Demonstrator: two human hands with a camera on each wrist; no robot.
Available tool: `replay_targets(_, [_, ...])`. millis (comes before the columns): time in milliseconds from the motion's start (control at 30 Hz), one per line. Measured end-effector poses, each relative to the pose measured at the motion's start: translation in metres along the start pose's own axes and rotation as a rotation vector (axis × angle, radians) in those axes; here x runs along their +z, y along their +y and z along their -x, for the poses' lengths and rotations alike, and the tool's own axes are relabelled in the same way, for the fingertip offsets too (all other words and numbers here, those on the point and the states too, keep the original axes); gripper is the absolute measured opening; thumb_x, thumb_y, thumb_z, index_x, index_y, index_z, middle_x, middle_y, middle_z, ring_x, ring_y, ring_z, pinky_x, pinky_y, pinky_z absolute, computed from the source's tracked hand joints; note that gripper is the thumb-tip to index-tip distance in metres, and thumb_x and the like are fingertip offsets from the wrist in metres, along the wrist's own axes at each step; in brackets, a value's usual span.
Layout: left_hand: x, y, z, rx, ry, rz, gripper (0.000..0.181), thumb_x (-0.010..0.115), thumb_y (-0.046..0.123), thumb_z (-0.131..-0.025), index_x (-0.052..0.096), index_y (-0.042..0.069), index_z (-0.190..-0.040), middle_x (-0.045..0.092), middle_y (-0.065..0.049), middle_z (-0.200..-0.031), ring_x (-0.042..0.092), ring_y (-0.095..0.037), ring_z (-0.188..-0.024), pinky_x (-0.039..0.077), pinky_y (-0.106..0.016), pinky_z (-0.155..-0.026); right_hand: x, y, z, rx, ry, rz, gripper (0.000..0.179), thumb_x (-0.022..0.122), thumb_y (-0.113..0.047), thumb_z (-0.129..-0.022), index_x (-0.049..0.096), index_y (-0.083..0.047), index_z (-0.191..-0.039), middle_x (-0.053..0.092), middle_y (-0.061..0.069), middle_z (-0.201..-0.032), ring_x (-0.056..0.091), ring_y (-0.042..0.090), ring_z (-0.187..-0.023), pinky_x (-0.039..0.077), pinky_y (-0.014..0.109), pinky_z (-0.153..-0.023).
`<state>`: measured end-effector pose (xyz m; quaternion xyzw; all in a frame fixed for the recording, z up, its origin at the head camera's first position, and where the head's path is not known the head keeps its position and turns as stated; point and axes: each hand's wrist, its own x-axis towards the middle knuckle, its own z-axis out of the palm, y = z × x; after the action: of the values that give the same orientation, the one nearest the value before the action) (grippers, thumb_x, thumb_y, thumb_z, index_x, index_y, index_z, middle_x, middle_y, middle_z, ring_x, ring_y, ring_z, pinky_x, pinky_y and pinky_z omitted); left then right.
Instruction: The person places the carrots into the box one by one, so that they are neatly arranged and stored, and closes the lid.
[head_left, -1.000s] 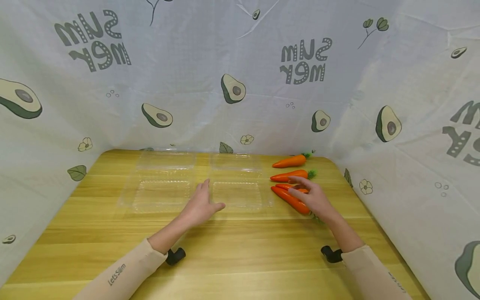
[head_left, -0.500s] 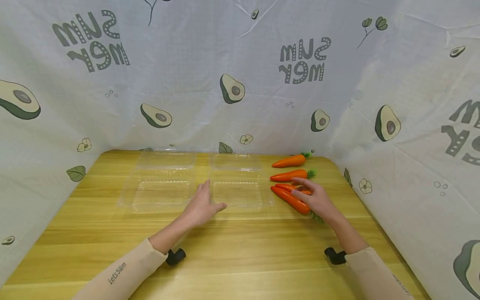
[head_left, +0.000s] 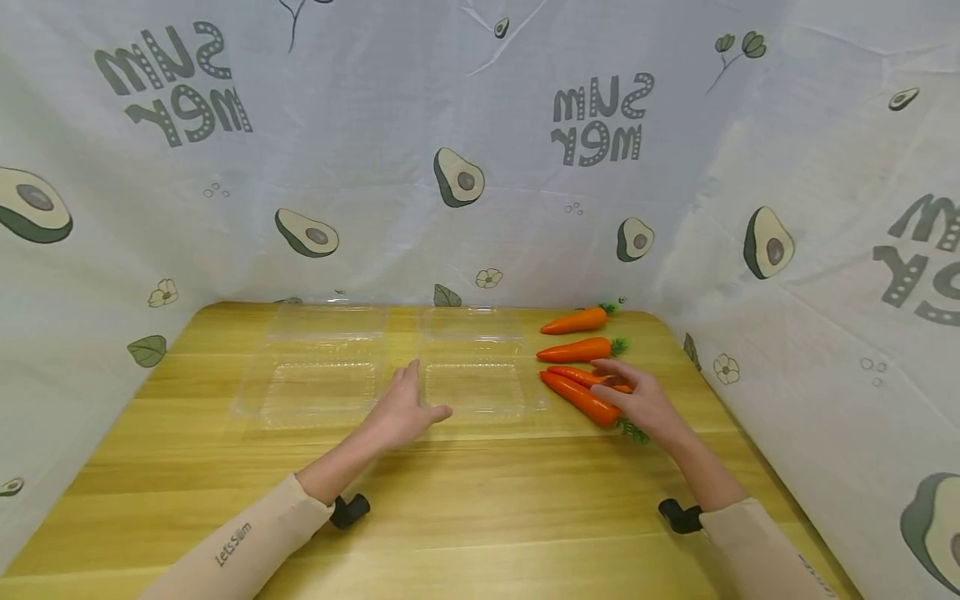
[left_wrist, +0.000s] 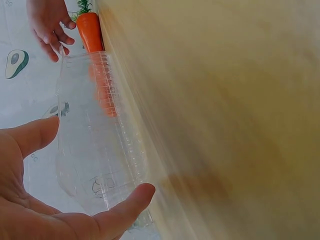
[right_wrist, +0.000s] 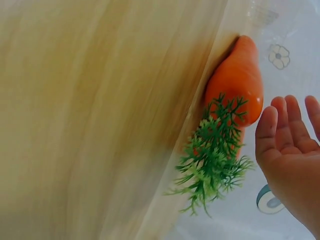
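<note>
In the head view several orange carrots with green tops lie at the right of the table. My right hand [head_left: 643,402] hovers over the two nearest, the front carrot [head_left: 581,398] and the carrot behind it [head_left: 572,375], its fingers loosely bent and holding nothing. The right wrist view shows a carrot [right_wrist: 237,82] beside the fingers, apart from them. My left hand [head_left: 405,410], thumb and fingers spread, is between two clear plastic containers, the left container [head_left: 322,412] and the right container [head_left: 472,412]. Its spread fingers hold nothing in the left wrist view, beside a clear container [left_wrist: 82,130].
Both containers stand with their lids folded open toward the back. Two more carrots, the middle carrot [head_left: 576,350] and the rear carrot [head_left: 576,321], lie farther back. A printed curtain [head_left: 375,125] surrounds the wooden table [head_left: 480,517] at the back and sides.
My right hand has drifted slightly right and back toward me over the carrots. The left hand stays in place. The head view has shifted a little; the carrots and containers have not moved.
</note>
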<state>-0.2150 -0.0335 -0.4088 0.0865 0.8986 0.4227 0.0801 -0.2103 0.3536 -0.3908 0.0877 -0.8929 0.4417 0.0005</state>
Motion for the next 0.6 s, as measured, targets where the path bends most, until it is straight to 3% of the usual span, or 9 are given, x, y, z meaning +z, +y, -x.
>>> replay_targets(233, [-0.0014,-0.0005,-0.001,-0.012,-0.019,0.011,0.105,0.076,0.039,-0.09,0.008,0.001,-0.161,0.019,-0.027,-0.163,0.034,-0.044,-0.145,0.034,-0.06,-0.114,-0.0032,0.003,0.0028,0.017,0.007,0.021,0.058,0.066,-0.029,-0.099,0.049,-0.002,-0.147,0.058,0.023,-0.137,0.057,0.026,-0.113,0.055,0.03,-0.087])
replay_targets(400, [-0.0006,-0.001,-0.0019,-0.003,-0.02,0.003,0.104,0.075,0.038,-0.091,0.008,0.001,-0.161,0.02,-0.028,-0.163,0.035,-0.045,-0.144,0.034,-0.06,-0.114,-0.0063,0.0049,0.0031,0.032,0.03,0.036,0.055,0.067,-0.026,-0.099,0.051,-0.001,-0.145,0.06,0.021,-0.127,0.055,0.027,-0.104,0.053,0.032,-0.078])
replay_targets(600, [0.0001,-0.0011,-0.0016,0.0,-0.025,0.003,0.104,0.074,0.038,-0.091,0.007,0.001,-0.161,0.02,-0.029,-0.162,0.036,-0.045,-0.143,0.035,-0.06,-0.114,-0.0075,-0.0043,0.008,0.052,0.033,0.064,0.049,0.065,-0.013,-0.099,0.052,0.005,-0.142,0.059,0.023,-0.116,0.051,0.028,-0.092,0.049,0.033,-0.071])
